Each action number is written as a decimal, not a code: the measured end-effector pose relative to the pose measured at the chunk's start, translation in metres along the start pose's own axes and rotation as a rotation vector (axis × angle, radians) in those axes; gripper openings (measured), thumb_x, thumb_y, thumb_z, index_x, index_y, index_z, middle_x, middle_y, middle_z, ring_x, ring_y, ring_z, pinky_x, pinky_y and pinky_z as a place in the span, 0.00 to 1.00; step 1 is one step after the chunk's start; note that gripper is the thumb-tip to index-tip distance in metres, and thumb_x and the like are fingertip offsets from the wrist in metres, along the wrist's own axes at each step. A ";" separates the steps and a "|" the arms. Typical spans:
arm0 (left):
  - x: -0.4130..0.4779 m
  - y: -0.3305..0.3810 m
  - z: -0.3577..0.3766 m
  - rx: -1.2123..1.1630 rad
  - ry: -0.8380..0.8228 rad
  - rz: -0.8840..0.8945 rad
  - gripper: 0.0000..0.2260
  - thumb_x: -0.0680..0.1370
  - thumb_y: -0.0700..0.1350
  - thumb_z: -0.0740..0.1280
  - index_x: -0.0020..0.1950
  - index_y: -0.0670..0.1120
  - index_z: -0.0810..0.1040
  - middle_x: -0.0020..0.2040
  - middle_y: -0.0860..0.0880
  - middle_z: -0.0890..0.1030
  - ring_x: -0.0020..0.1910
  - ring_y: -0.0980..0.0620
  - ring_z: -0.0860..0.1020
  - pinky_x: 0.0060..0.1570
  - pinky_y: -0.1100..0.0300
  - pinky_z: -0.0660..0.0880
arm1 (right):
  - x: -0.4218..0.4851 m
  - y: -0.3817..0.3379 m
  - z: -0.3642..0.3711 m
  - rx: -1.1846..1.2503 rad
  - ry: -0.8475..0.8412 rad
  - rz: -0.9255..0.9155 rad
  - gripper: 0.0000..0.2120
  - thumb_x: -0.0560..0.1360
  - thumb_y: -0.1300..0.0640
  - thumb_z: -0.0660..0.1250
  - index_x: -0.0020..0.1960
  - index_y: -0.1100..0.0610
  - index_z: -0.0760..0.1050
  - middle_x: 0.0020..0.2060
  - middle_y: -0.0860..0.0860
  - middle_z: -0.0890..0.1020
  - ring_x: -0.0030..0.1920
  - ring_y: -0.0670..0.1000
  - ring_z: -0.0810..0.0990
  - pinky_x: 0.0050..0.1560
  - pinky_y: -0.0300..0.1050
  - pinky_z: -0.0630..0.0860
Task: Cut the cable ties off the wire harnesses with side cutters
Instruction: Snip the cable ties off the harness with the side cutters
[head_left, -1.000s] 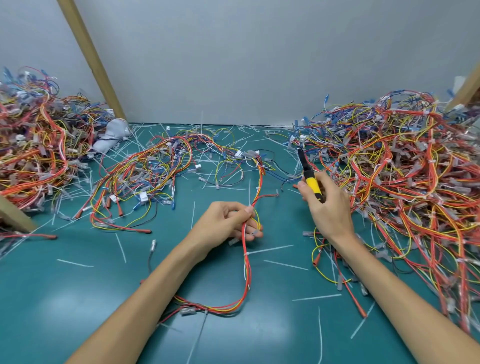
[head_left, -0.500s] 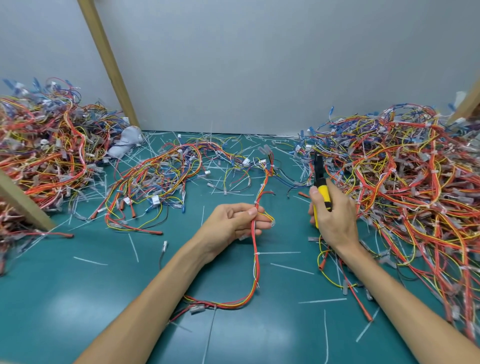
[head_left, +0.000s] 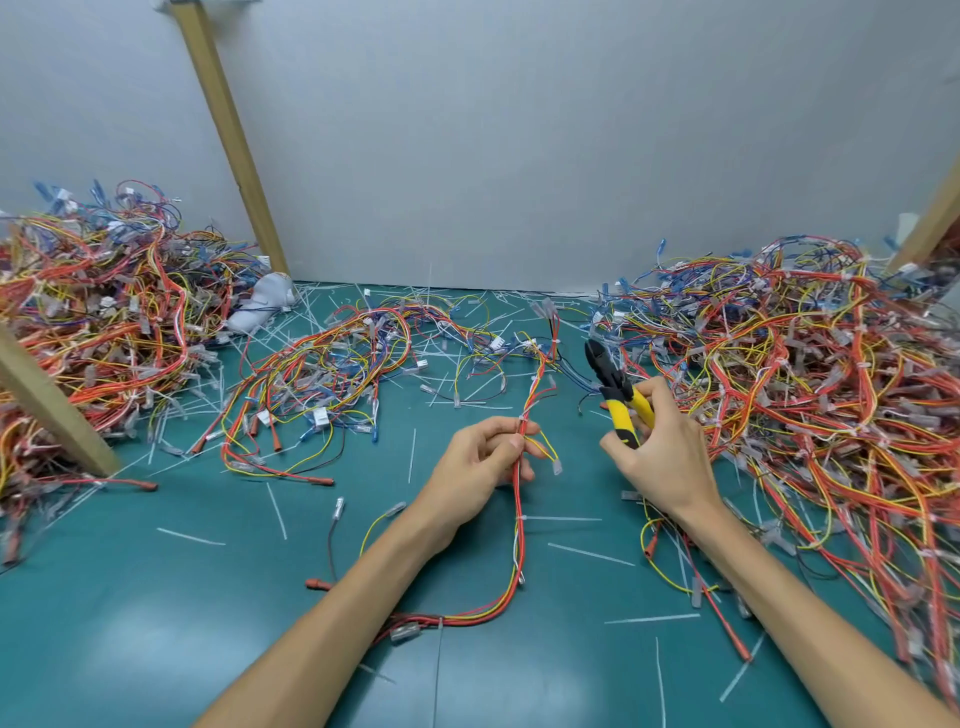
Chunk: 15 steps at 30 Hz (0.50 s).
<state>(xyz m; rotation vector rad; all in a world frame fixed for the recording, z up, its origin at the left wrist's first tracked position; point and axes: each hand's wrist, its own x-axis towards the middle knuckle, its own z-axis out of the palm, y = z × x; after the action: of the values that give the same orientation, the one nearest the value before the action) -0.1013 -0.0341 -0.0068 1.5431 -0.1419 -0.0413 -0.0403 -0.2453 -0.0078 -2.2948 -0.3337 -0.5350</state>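
Harness (head_left: 521, 535) in left hand (head_left: 480, 467), side cutters (head_left: 615, 395) in right hand (head_left: 660, 457), seemingly just apart.

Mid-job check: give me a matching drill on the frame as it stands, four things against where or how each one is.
Things:
1. left hand
2. right hand
3. cutters
4. white tie

States:
A. wrapped round the harness, just below the hand that holds it
B. grips yellow handles
C. pinches red and yellow wires
D. black head points up and away from the person

Pairs: 1-C, 2-B, 3-D, 4-A
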 end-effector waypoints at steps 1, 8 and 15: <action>0.000 0.000 0.000 -0.001 -0.004 -0.002 0.09 0.83 0.36 0.57 0.58 0.41 0.76 0.42 0.51 0.83 0.34 0.58 0.77 0.38 0.69 0.73 | 0.000 0.000 0.000 0.004 -0.013 0.002 0.19 0.66 0.58 0.74 0.49 0.52 0.65 0.30 0.51 0.75 0.32 0.56 0.74 0.33 0.48 0.67; 0.000 0.001 -0.003 -0.011 -0.038 -0.011 0.08 0.83 0.37 0.59 0.55 0.41 0.77 0.42 0.49 0.84 0.35 0.56 0.80 0.38 0.69 0.74 | -0.001 0.002 0.001 -0.005 -0.054 -0.086 0.22 0.68 0.55 0.74 0.53 0.50 0.63 0.37 0.48 0.71 0.37 0.50 0.71 0.36 0.46 0.64; -0.001 0.002 -0.003 -0.021 0.020 -0.009 0.08 0.82 0.37 0.61 0.56 0.39 0.78 0.44 0.45 0.84 0.37 0.56 0.82 0.37 0.69 0.74 | -0.006 -0.007 0.000 0.061 0.012 -0.253 0.22 0.71 0.53 0.74 0.62 0.50 0.72 0.47 0.47 0.72 0.47 0.41 0.73 0.50 0.26 0.65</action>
<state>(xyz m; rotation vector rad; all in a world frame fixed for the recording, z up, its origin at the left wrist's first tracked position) -0.1019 -0.0310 -0.0053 1.5224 -0.1177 -0.0344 -0.0485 -0.2405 -0.0063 -2.2022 -0.6310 -0.6550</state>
